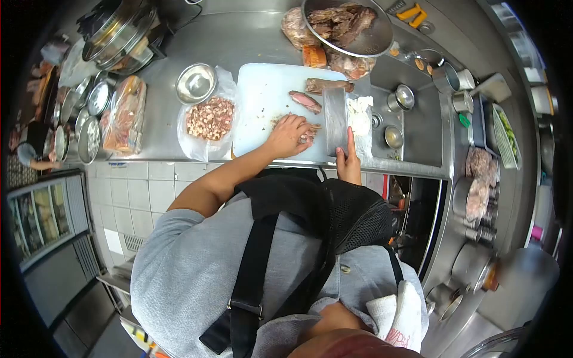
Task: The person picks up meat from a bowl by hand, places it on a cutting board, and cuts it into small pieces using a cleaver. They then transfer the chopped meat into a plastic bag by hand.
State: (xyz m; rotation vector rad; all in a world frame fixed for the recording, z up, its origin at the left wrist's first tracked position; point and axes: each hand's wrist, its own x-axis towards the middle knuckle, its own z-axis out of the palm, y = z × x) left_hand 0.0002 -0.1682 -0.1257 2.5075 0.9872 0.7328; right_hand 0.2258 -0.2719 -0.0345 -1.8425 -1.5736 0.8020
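My right hand grips the handle of a cleaver, its broad blade over the right side of the white cutting board. On the board's near part, my left hand rests with fingers curled over some cut meat, partly hidden beneath them. Behind it lie a piece of meat with a pink cut face and a longer brown piece of meat. Small crumbs dot the board. Left of the board, diced meat sits on a clear plastic bag beside a metal bowl.
A large steel bowl of meat stands behind the board among bagged meat. To the right, a sink holds small metal bowls, with a white cloth at its edge. A bagged pack and several metal bowls stand left.
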